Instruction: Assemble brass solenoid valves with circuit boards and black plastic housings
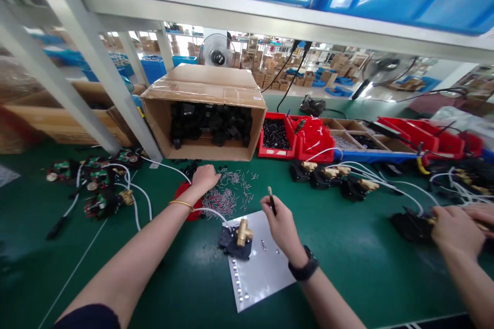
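My left hand [204, 177] reaches forward onto the green table, fingers curled down at the edge of a scatter of small metal pins [231, 193] beside a red piece [184, 200]. What it grips, if anything, is hidden. My right hand [281, 223] is closed on a thin dark tool [271, 199], held upright above a white plate [262, 267]. On that plate's near-left corner sits a black part with a brass fitting [238, 236] and a white tube [210, 212] leading off it. Small metal beads [241, 288] dot the plate.
An open cardboard box [204, 92] full of black parts lies on its side behind the pins. Red bins [276, 136] stand to its right. Finished assemblies with white tubes [335, 177] lie at right, wired parts [96, 180] at left. Another person's hands [459, 229] work at far right.
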A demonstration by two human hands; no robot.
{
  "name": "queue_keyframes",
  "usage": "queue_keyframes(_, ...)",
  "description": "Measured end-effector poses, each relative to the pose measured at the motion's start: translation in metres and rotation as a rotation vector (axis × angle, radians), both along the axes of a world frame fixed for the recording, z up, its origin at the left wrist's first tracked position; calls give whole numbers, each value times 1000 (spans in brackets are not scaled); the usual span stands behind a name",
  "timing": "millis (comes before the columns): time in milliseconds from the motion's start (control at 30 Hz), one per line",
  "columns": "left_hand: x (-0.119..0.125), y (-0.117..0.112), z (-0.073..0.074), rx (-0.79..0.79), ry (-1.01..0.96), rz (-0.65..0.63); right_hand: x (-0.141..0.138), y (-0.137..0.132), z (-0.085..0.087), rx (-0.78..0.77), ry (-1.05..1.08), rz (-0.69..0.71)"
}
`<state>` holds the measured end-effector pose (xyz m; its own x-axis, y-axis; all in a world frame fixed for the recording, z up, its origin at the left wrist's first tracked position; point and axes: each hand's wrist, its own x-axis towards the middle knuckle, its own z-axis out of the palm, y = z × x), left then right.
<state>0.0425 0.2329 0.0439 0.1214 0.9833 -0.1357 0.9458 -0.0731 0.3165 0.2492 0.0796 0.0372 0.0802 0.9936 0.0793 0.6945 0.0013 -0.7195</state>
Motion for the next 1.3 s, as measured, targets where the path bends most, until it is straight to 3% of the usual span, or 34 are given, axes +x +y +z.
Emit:
queue_keyframes(100, 12, 12, -16, -57, 9, 4, -5, -46, -9, -115, 478, 14)
queue_keyframes(167, 15, 12, -23, -74, -7, 0, -13, -71, -19, -156, 567, 8)
queue_keyframes(300, 16, 9, -27, -39, -96, -2, -31, -92, -32, 77, 349, -109)
queue_keyframes(433, 6, -9, -13, 97, -242, 15, -38, -92, -45, 199, 140, -8)
queue_keyframes(533, -7, -49, 1, 215, -363, 46, -36, -91, -54, 301, 84, 66)
queue_keyframes(633, -19, -114, 3, 279, -511, 69, -32, -91, -59, 353, 60, 140)
queue_keyframes(733, -25, -178, -14, 319, -806, 119, -28, -92, -58, 344, 2, 213)
queue_keyframes(833, -22, -216, -37, 408, -803, 55, -24, -93, -56, 314, -23, 255)
queue_keyframes(933, -14, -223, -52, 486, -726, -87, -22, -95, -55, 295, -15, 270)
queue_keyframes(1033, -8, -218, -57, 520, -675, -150, -22, -97, -54, 291, -21, 265)
queue_keyframes(1233, -8, -209, -46, 391, -581, -157, -22, -101, -52, 224, 17, 265)
queue_keyframes(1300, -8, -206, -42, 325, -551, -129, -21, -100, -51, 193, 52, 195)
